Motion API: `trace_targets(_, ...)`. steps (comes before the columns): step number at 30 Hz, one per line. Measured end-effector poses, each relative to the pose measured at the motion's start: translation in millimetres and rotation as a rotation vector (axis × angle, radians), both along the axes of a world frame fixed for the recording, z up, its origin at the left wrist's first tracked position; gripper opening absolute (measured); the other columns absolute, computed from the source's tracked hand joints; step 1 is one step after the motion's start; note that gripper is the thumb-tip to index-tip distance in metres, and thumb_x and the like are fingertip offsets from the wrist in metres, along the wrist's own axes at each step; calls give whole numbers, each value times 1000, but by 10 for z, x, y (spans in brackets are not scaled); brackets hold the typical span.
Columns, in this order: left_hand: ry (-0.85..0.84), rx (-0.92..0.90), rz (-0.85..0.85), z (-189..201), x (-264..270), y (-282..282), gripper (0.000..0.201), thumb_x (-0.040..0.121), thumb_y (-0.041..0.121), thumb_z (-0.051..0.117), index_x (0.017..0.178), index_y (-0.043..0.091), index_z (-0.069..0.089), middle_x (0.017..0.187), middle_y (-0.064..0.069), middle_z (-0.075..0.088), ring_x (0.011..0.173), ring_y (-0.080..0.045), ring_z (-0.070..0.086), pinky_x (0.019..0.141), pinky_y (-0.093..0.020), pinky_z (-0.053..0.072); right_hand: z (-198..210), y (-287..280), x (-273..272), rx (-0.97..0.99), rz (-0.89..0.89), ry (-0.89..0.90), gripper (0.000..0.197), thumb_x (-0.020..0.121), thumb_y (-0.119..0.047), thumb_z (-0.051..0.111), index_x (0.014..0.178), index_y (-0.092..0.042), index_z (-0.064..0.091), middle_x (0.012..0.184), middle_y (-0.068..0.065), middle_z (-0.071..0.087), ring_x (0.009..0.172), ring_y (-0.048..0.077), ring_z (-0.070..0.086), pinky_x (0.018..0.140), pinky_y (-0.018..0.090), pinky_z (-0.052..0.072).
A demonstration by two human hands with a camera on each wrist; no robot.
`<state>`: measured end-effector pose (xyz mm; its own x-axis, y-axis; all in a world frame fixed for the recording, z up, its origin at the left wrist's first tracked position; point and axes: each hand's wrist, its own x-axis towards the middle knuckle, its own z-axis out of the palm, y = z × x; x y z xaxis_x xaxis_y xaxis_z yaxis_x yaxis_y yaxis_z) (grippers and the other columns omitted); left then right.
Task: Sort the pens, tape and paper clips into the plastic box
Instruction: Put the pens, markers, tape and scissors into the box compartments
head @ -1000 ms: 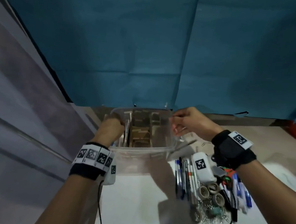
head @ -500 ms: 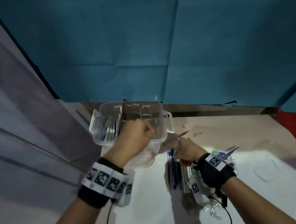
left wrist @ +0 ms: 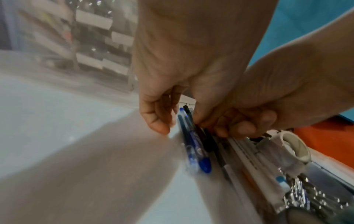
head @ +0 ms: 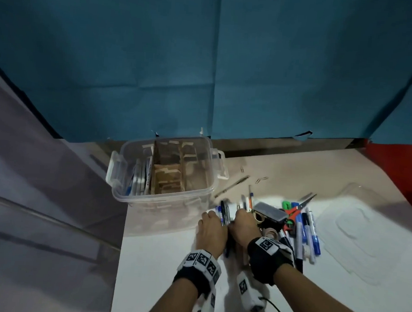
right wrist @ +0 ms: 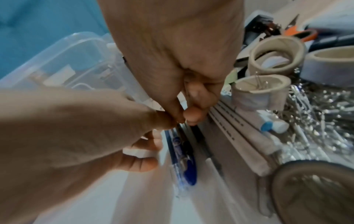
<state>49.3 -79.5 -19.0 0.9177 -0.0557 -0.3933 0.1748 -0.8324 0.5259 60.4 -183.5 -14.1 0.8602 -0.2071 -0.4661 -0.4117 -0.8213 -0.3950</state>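
- Left hand (head: 211, 231) and right hand (head: 245, 224) meet over the blue pens (left wrist: 193, 145) on the white table (head: 168, 263), fingers curled; whether either actually grips one is unclear.
- Tape rolls (right wrist: 275, 60) and paper clips (right wrist: 325, 115) lie just beside.
- Beyond stands the plastic box (head: 163, 196).

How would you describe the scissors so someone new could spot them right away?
Start at the clear plastic box by the blue curtain, then look right across the stationery pile on the white table. The scissors lie at its far edge, beside the green highlighter: orange handles, grey metal blades.
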Motion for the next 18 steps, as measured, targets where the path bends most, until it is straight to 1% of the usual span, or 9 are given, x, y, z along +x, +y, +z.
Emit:
trace_targets(2,22,-45,54,-26,25,-13,36,93,19,56,124,3,48,128,-14,51,119,-34,51,97,-42,45,-6,-32,-4,37,-40,-2,23,86,-11,60,106,1,57,112,21,63,106,34,61,73,28,40)
trace_targets(5,55,-88,97,-27,63,22,36,92,18,59,123,3,48,126,-16,53,118,-35,54,97,-42,47,-8,-71,-16,79,-67,7,26,84,-15,64,104,0,58,110,20,64,104,34,61,72,28,41)
trace_targets(6,64,-88,106,-15,65,38,35,92,17,58,122,3,49,126,-16,54,118,-35,54,95,-42,47,3,-78,-20,90,-73,4,22,84,-14,64,100,-1,58,107,20,64,102,34,62,71,28,41)
trace_targets(8,79,-67,108,-3,57,88,32,92,16,57,120,3,50,126,-16,54,116,-36,56,92,-41,48,36,-88,-18,118,-93,-7,12,82,-12,62,79,-6,52,94,20,61,90,31,61,66,28,39)
trace_targets(10,86,-32,98,-7,34,154,30,91,18,57,117,4,51,124,-16,55,114,-36,58,88,-40,48,57,-89,-2,136,-108,-36,25,82,-17,63,67,-12,43,84,16,56,79,25,55,62,28,37)
trace_targets(12,88,6,91,-10,3,226,31,91,22,58,116,5,53,123,-14,56,112,-35,59,85,-39,47,107,-62,19,142,-114,-68,23,81,-21,64,70,-11,45,87,18,60,77,24,54,62,28,38)
trace_targets(14,83,49,82,-20,-32,288,29,91,26,57,114,7,55,121,-13,57,110,-34,59,85,-39,47,124,-9,29,140,-83,-83,21,81,-22,63,73,-10,48,92,20,63,80,26,58,64,30,43)
trace_targets(16,79,83,71,-25,-67,338,26,93,28,54,110,9,57,119,-12,58,109,-34,59,86,-39,48,115,80,-1,93,-17,-88,16,86,-22,59,86,-7,54,100,18,64,93,32,63,73,33,48)
trace_targets(18,74,90,62,-42,-93,380,24,94,29,51,106,9,58,118,-12,58,108,-34,59,88,-41,49,73,182,-87,-3,68,-101,25,92,-26,55,105,-5,56,113,16,61,106,33,60,83,36,47)
